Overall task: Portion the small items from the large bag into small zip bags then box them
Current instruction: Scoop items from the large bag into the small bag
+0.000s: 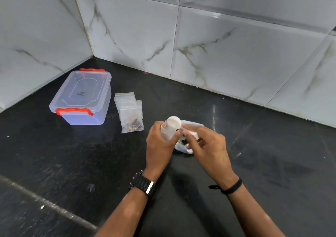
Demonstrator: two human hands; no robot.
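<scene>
My left hand (160, 142) grips a small clear zip bag (166, 130) upright, mouth up. My right hand (207, 146) pinches the handle of a white scoop (174, 122), whose round bowl is tipped at the bag's mouth. Under both hands lies the large plastic bag (193, 125), with dark brown items showing between my fingers. To the left, a filled small zip bag (132, 125) holding brown pieces lies on the counter, overlapping a stack of empty zip bags (125, 98). The clear box (81, 98), with red latches, stands further left, lid on.
The black stone counter (72, 155) runs into a corner of white marble-look wall tiles (227, 46). Its front edge crosses the lower left. A black watch is on my left wrist and a black band on my right.
</scene>
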